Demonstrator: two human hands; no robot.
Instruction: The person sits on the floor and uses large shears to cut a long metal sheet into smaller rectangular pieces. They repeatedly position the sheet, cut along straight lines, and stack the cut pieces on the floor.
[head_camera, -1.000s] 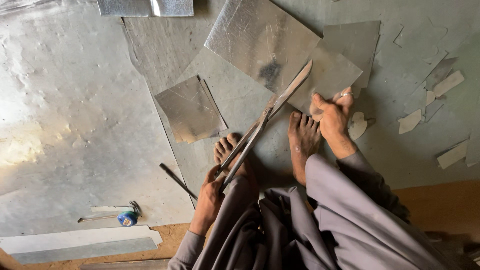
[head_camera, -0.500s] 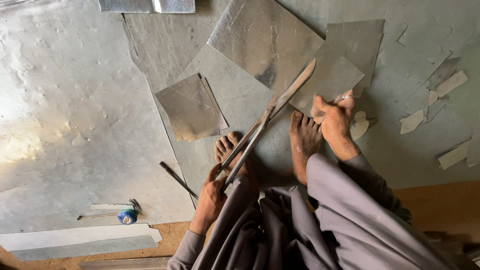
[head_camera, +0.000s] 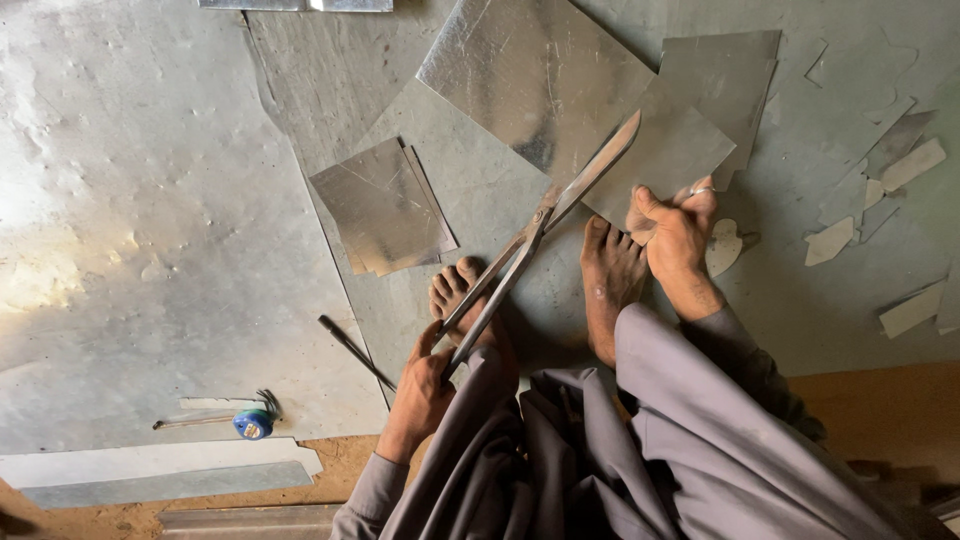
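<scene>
Grey sheet metal everywhere, and right in the middle of it the long tin snips (head_camera: 535, 235), our landmark. The left hand (head_camera: 420, 385) is wrapped closed around the handle ends at the near end of the snips, just beside the left foot (head_camera: 455, 290), while the blades angle up and away to bite into the small sheet piece (head_camera: 665, 150) at their far tip. The right hand (head_camera: 675, 235) sits just right of the snips, thumb and fingers pinched together on that piece's near edge, right beside the right foot (head_camera: 605, 275). Here is the worry: those pinching fingers are near the blade line, and if the piece twists as the snips close, a cut edge could slide across a fingertip. Bare toes lie on either side of the snips, so a slip of the handles or a dropped offcut could land on skin. Left of the snips a small stack of cut sheets (head_camera: 385, 205) lies flat; farther left and nearer, a thin dark rod (head_camera: 355, 352) and a blue tape measure (head_camera: 252, 423). Right of the snips, scattered offcuts (head_camera: 830, 240) are sharp underfoot if a heel shifts.
</scene>
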